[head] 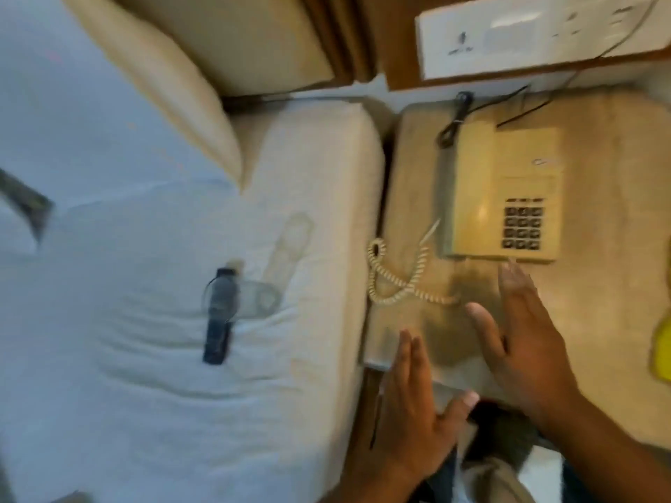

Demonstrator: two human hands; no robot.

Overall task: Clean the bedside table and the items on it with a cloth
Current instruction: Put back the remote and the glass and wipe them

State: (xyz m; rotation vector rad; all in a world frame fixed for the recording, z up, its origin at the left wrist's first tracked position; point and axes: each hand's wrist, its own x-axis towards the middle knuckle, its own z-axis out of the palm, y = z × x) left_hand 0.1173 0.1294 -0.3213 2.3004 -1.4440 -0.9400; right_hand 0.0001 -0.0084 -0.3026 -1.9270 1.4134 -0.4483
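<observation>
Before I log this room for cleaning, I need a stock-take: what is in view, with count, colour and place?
telephone: one, beige, on the bedside table.
coiled cord: one, cream, in front of the telephone.
bedside table: one, light top, right of the bed.
yellow item: one, at the right edge, unclear.
bottle: one, dark, lying on the bed.
pillow: one, cream, at the bed's head.
switch panel: one, white, on the wall.
hands: left hand and right hand, open, over the table's front.

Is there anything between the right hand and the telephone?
No. The right hand is open just in front of the telephone, with only bare table between them. The curly cord lies off to the left, not in the way.
</observation>
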